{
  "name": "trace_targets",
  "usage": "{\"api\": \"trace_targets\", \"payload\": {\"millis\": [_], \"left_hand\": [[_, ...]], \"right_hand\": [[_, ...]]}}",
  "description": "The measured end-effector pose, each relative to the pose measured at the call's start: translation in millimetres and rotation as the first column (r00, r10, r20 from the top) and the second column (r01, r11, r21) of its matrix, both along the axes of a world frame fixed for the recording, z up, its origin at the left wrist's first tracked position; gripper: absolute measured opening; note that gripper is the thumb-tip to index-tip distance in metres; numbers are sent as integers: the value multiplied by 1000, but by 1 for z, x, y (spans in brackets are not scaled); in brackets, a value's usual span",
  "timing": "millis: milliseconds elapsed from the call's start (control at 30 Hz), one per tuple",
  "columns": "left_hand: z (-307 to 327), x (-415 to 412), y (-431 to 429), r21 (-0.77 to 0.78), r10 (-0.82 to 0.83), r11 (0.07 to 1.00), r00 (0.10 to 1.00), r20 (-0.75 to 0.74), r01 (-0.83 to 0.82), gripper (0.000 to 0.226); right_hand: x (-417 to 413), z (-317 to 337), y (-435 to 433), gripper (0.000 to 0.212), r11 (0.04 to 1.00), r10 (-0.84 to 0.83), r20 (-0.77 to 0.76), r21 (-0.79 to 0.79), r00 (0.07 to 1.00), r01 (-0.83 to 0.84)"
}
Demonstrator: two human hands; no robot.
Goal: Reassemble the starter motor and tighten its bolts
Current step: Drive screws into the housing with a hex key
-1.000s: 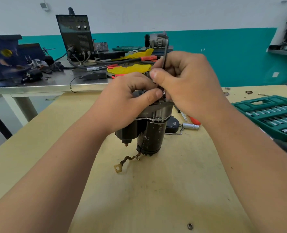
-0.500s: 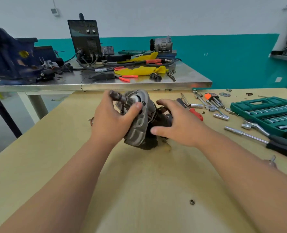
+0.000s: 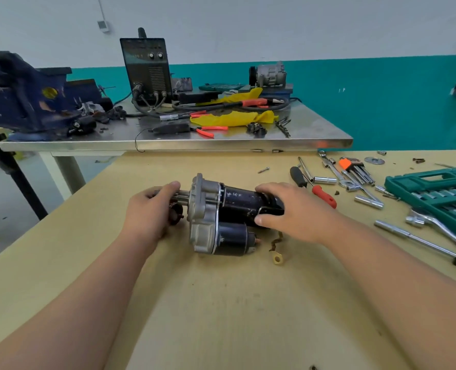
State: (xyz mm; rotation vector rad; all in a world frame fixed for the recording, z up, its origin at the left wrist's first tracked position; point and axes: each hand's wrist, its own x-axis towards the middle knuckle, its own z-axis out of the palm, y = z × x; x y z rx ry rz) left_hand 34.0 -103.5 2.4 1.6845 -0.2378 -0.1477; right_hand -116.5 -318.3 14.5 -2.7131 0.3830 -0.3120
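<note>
Head view. On the pale wooden tabletop (image 3: 221, 303), one starter motor (image 3: 229, 206), lying on its side, shaft end to the left, black body to the right, a smaller black cylinder along the near side. Held between both hands, one at each end. Left hand (image 3: 148, 212) curled round the shaft end. Right hand (image 3: 296, 212) cupped over the rear of the black body, fingers bent across the top, thumb pressed against the near side. Just beside that thumb, on the tabletop, one braided lead (image 3: 275, 244) ending in a brass ring terminal, running out from under the right hand.

To the right, well apart from the motor, one green socket case (image 3: 397, 182), open, with rows of chrome sockets seated in its slots; not countable, part of the case being out of the picture. Against its near edge, one ratchet (image 3: 432, 222); nearer still, one long extension bar (image 3: 411, 236). Between case and right hand: two loose chrome sockets (image 3: 325, 180), one set of hex keys (image 3: 355, 168) in an orange holder, one flat washer (image 3: 374, 160), one red handle (image 3: 324, 196) and one black handle (image 3: 297, 177), whether of one tool or two impossible to tell. Beyond the motor, one small screw (image 3: 263, 170).

Behind, a second, steel tabletop (image 3: 168, 144) carrying one black box with knobs (image 3: 148, 68), one blue vise (image 3: 21, 97), yellow cloth (image 3: 232, 118) and red-handled pliers (image 3: 208, 129).
</note>
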Motion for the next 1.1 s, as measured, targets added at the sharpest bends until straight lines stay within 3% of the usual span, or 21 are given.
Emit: {"api": "trace_targets", "payload": {"millis": [100, 200, 267, 367, 467, 567, 767, 967, 1100], "left_hand": [[5, 1, -4, 90, 61, 992, 968, 242, -85, 20], [16, 2, -10, 246, -104, 969, 877, 469, -17, 15], [23, 8, -11, 472, -279, 881, 836, 472, 27, 38], [35, 17, -10, 691, -421, 723, 807, 413, 24, 83], [44, 17, -16, 805, -518, 591, 743, 423, -46, 96], [46, 15, -24, 817, -562, 577, 731, 387, 12, 90], [48, 12, -24, 787, -625, 591, 717, 308, 177, 68], [50, -2, -26, 776, -642, 625, 624, 446, 88, 58], [41, 3, -26, 714, -627, 666, 679, 381, 214, 60]], "right_hand": [[1, -9, -7, 60, 999, 37, 47, 29, 998, -38], [4, -10, -12, 68, 997, 77, 23, 7, 997, -77], [8, -9, -13, 80, 995, 94, -48, -38, 994, -96], [14, -12, -10, 78, 990, 106, -69, -91, 992, -112], [19, -16, -6, 79, 968, 70, -57, -236, 996, -82], [20, -16, -6, 83, 947, 68, -42, -311, 997, -78], [9, -13, -1, 87, 960, 29, 63, -279, 998, -10], [-1, -5, 3, 89, 973, -36, 108, -224, 993, 60], [-3, 1, 7, 89, 958, -36, 114, -278, 993, 66]]}}
